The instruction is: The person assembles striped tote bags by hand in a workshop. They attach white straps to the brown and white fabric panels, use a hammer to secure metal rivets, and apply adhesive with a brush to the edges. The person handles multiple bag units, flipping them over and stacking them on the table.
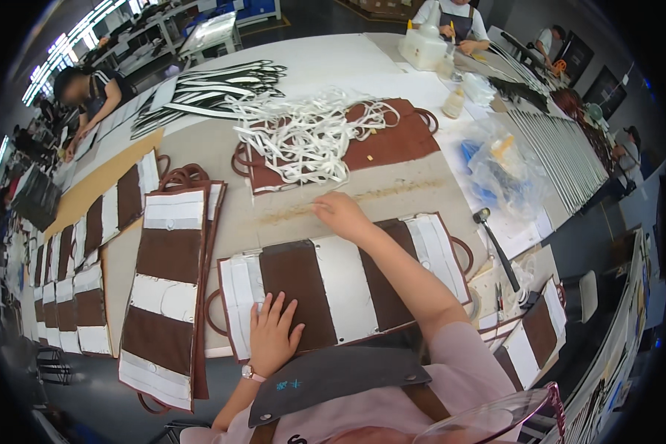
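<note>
Head view: the person's left hand [275, 331] lies splayed on a brown-and-white striped rectangular panel [342, 277] with brown loop handles [207, 311], on the grey worktable [433, 177]. Whether the bunched right hand [340, 214] holds anything, I can't tell. I'd press evenly, keeping the panel square.

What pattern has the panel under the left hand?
The panel has brown and white bands; see head view.

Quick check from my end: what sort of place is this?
Probably a bag-making or similar workshop: a handled brown-and-white panel lies in front, with a stack of similar panels to its left, a tangle of white strips beyond, and a co-worker further off.
</note>
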Motion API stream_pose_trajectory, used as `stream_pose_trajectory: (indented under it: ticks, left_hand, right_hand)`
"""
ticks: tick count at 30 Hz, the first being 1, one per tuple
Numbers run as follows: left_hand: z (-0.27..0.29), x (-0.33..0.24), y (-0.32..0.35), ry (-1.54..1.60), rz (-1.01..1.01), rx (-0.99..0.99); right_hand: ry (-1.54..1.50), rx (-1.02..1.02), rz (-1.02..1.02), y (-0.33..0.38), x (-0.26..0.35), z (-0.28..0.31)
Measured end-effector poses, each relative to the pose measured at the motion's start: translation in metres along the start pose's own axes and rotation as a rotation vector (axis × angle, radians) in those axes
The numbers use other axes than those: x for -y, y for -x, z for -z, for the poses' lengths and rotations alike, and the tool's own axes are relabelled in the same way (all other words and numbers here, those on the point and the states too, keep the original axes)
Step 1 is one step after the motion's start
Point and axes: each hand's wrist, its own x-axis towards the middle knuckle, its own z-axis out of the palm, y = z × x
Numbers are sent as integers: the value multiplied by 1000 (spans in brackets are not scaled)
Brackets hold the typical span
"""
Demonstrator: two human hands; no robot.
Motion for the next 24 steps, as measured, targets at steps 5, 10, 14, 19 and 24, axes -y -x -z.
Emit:
stream_pose_trajectory:
  ticks: [5, 10, 14, 19, 24]
  left_hand:
    - [10, 5, -2, 149, -2, 86]
    - [52, 24, -33, 533, 66, -56]
    - [35, 15, -113, 1095, 154, -2]
    - [41, -26, -143, 1865, 118, 155]
    - [67, -10, -118, 1624, 248, 88]
  right_hand:
    - [428, -68, 91, -41, -11, -40]
    - [-159, -162, -35, -4, 57, 13]
    - [-319, -76, -124, 33, 82, 39]
    - [-352, 486, 45, 96, 117, 56]
    - [-537, 358, -266, 144, 87, 106]
